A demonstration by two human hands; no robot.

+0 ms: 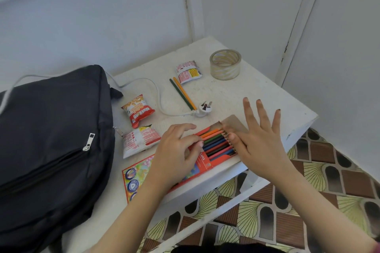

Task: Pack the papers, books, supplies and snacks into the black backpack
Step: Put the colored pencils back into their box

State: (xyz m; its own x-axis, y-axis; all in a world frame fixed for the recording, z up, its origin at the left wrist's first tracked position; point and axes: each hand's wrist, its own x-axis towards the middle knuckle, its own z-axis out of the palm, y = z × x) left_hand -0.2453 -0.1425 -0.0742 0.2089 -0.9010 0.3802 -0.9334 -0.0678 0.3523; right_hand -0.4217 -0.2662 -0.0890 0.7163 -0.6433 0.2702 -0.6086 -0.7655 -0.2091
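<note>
The black backpack lies zipped on the left of the white table. An orange box of coloured pencils lies open near the front edge, flap folded back. My left hand rests on the box and holds it down. My right hand has its fingers spread, with the palm edge and thumb pushing against the pencil tips. Two loose pencils lie farther back. There are three snack packets: a red one, a white one and another white one. A colourful book lies under the box.
A roll of clear tape stands at the back right. A white cable with a plug crosses the table middle. Walls close in behind and to the right. Patterned floor shows below the table's front edge.
</note>
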